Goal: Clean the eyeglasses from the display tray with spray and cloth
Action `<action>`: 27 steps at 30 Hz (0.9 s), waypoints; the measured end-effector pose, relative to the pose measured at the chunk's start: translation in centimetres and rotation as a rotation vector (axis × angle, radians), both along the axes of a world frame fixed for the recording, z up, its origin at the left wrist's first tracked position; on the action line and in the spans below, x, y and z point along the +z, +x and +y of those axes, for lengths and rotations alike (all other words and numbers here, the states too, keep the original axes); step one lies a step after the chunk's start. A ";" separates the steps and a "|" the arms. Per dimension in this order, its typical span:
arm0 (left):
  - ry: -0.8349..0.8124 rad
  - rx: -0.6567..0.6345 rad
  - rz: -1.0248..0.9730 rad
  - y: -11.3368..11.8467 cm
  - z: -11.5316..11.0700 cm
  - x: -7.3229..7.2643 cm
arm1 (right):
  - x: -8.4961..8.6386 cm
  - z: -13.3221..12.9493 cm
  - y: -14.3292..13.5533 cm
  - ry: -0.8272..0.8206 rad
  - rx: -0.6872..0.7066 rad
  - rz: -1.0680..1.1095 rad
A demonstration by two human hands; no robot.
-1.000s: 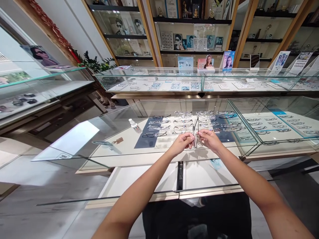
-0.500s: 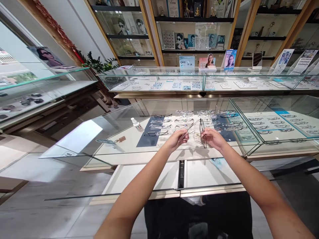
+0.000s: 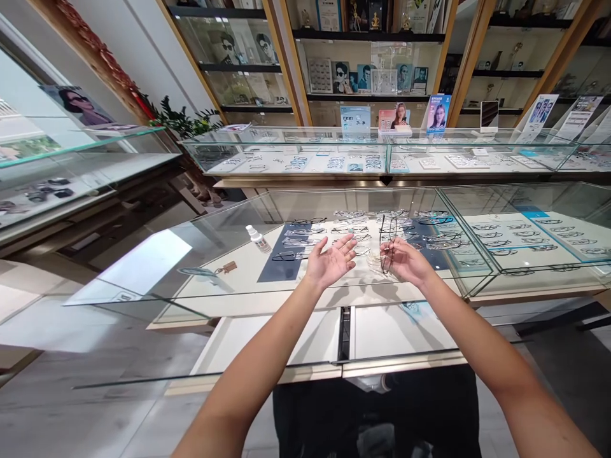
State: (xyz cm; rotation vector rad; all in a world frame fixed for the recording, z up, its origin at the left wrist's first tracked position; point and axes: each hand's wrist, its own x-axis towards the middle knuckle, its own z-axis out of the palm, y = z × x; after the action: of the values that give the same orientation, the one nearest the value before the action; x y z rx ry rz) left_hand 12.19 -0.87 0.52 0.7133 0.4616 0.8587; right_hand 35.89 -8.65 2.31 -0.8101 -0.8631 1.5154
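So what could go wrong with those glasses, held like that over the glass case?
Only the right hand holds the glasses, pinched at one side, while the left hand is open and off them. They might slip and drop onto the glass case, which could scratch the lenses or the top. The spray bottle stands on that top to the left; a wide sweep of the left arm might knock it over.
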 end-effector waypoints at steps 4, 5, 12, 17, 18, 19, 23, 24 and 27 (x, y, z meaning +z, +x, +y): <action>0.040 -0.105 0.103 0.6 -0.1 -0.9 | 0.1 -0.2 -0.3 0.007 -0.002 0.032; 0.049 -0.119 0.118 0.7 -0.2 -1.1 | 0.1 -0.2 -0.4 0.011 0.006 0.041; 0.129 -0.089 0.160 1.4 -0.9 -1.2 | -0.3 -0.5 -0.6 0.026 0.126 0.091; 0.178 -0.010 0.205 1.8 -1.2 -1.1 | -1.1 -0.5 -1.1 0.009 0.174 0.063; 0.181 0.002 0.216 1.9 -1.2 -1.1 | -1.2 -0.6 -1.3 0.014 0.175 0.060; 0.184 0.016 0.227 2.0 -1.1 -1.2 | -1.2 -0.6 -1.4 0.022 0.177 0.057; 0.192 0.079 0.260 2.2 -0.8 -1.4 | -1.0 -0.8 -1.5 0.042 0.189 0.050; 0.195 0.097 0.264 2.3 -0.7 -1.4 | -1.0 -0.8 -1.4 0.040 0.183 0.052; 0.201 0.151 0.274 2.3 -0.6 -1.4 | -0.7 -0.7 -0.9 0.040 0.125 0.081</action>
State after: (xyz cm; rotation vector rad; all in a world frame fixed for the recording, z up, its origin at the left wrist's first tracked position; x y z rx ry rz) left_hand 14.53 -1.49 -0.85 0.9979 0.6872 0.9620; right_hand 35.02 -9.32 1.59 -0.6712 -0.8952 1.6237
